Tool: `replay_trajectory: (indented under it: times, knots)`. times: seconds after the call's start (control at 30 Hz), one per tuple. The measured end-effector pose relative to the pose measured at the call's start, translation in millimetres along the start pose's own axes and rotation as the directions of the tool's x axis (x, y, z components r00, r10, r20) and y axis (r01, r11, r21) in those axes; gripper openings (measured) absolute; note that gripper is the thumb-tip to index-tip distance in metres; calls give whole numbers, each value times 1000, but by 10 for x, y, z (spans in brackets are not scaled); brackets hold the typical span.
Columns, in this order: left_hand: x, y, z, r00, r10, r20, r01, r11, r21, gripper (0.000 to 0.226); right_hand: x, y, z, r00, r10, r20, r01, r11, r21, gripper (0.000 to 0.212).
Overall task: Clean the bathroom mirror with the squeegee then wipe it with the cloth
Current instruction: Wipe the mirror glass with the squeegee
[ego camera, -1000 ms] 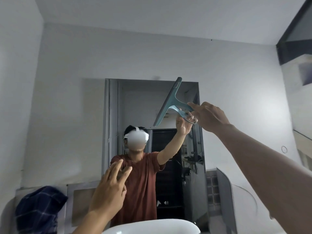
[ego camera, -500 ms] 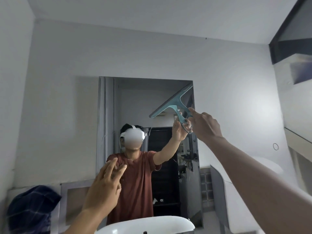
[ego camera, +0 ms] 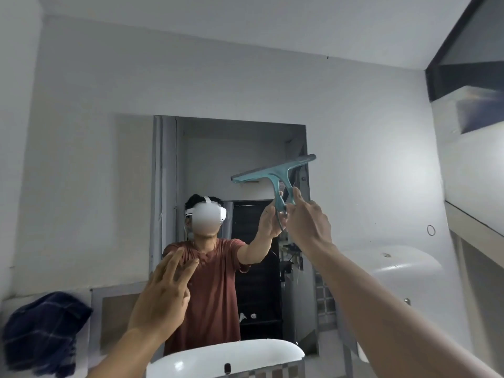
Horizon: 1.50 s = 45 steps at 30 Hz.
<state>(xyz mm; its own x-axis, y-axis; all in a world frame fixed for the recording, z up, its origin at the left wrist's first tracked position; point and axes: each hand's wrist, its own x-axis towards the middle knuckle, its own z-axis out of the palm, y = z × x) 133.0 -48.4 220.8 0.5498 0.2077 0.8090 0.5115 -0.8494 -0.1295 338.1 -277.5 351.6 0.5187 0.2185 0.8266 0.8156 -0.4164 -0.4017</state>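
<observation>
I've got the squeegee (ego camera: 275, 175) up at the mirror (ego camera: 218, 159) in my right hand (ego camera: 306, 225), fingers clenched round the lower end of its handle, blade tilted with the right end higher and poking just past the mirror's right edge. My left hand (ego camera: 163, 293) hovers low in front of the glass, fingers released and spread, grasping nothing. The cloth (ego camera: 41, 331), dark blue and checked, sits bunched on the ledge at lower left, well apart from both hands.

Here's my worry: that blade isn't square to the glass. If I pull down with it tilted like this, one end bites and the other skips, and I'd expect streaks. The right tip overhanging the edge could catch on the frame or the wall beside it and twist the handle in my grip. I'm holding it far down the handle too, so a snag would lever it loose, and the sink (ego camera: 226, 356) sits right underneath.

Now, what I can't make out. I can't tell whether the rubber edge is actually touching the glass or hanging just off it; the reflection and the tool overlap there. My fingers hide the end of the handle. Whether the mirror is wet or soapy, I can't say; no droplets show. The mirror's bottom edge is hidden behind the sink, and the cloth is cut off near the left border.
</observation>
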Motion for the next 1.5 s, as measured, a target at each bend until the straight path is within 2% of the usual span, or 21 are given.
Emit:
replay_trajectory:
  times: [0.27, 0.47, 0.6, 0.83, 0.93, 1.1, 1.2, 1.33, 1.5]
  knots:
    - [-153, -46, -49, 1000, -4, 19, 3, 998, 64, 81, -79, -115, 101, 996, -24, 85, 20, 999, 42, 58]
    - [-246, -53, 0, 998, -12, 62, 7, 997, 72, 90, -233, -294, 249, 991, 81, 111, -100, 979, 175, 49]
    - [-241, -38, 12, 998, -21, 59, 17, 998, 57, 90, -385, -449, 353, 980, 148, 133, -181, 940, 288, 50]
    - [-272, -72, 7, 998, -6, 56, 2, 997, 73, 87, -676, -819, 590, 967, 204, 154, -255, 828, 500, 65]
    - [-327, -111, 14, 999, 4, 44, -7, 996, 84, 84, -787, -969, 726, 963, 225, 148, -269, 793, 547, 67]
    - [-381, -146, 23, 997, 8, 73, -13, 997, 79, 95, -916, -1150, 1005, 952, 271, 141, -303, 772, 559, 72]
    - [-379, -140, 34, 997, 11, 73, -17, 996, 89, 95, -953, -1226, 1165, 957, 267, 115, -286, 794, 536, 72]
    - [-378, -149, 42, 997, 20, 79, -28, 993, 110, 91, -1013, -1362, 1083, 967, 206, 151, -255, 755, 604, 71]
    - [-377, -163, 22, 996, 31, 80, -42, 989, 140, 79, -1096, -1472, 1016, 982, 96, 163, -173, 805, 567, 71]
